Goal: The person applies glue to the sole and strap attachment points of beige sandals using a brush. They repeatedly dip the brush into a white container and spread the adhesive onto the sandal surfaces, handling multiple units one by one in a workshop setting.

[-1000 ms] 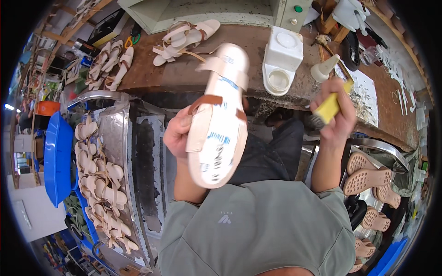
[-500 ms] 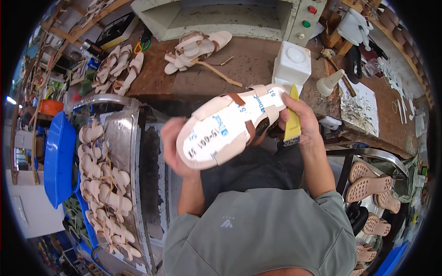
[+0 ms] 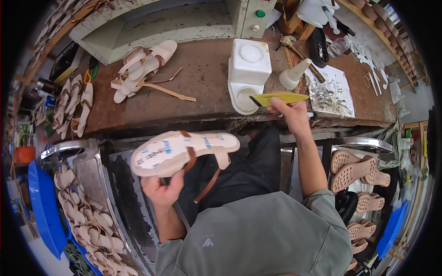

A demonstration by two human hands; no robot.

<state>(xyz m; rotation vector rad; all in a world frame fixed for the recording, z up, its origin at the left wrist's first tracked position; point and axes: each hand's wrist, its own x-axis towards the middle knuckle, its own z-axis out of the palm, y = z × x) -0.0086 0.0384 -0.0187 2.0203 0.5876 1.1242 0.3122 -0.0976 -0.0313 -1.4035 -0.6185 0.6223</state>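
Note:
My left hand (image 3: 162,189) grips a beige sandal (image 3: 159,152) near its wide toe end. The sandal is turned so its white underside, with blue and dark marks, faces up. A brown strap (image 3: 208,185) hangs from it over my lap. My right hand (image 3: 291,112) is closed round a flat yellow brush (image 3: 283,98) with a dark tip. That tip is at the small round dish in front of a white plastic glue container (image 3: 250,60) on the bench; whether it touches the dish I cannot tell.
On the bench (image 3: 202,60) lie more sandals (image 3: 142,69), a white cone-shaped bottle (image 3: 294,74) and a stained white sheet (image 3: 329,94). A rack of sandal uppers (image 3: 92,225) stands at left, a rack of beige soles (image 3: 354,172) at right. A pale metal cabinet (image 3: 170,25) sits behind.
My right hand has let go of the sandal's heel and carried the brush forward to the white container. The sandal has moved lower and left in my left hand. The view has shifted right.

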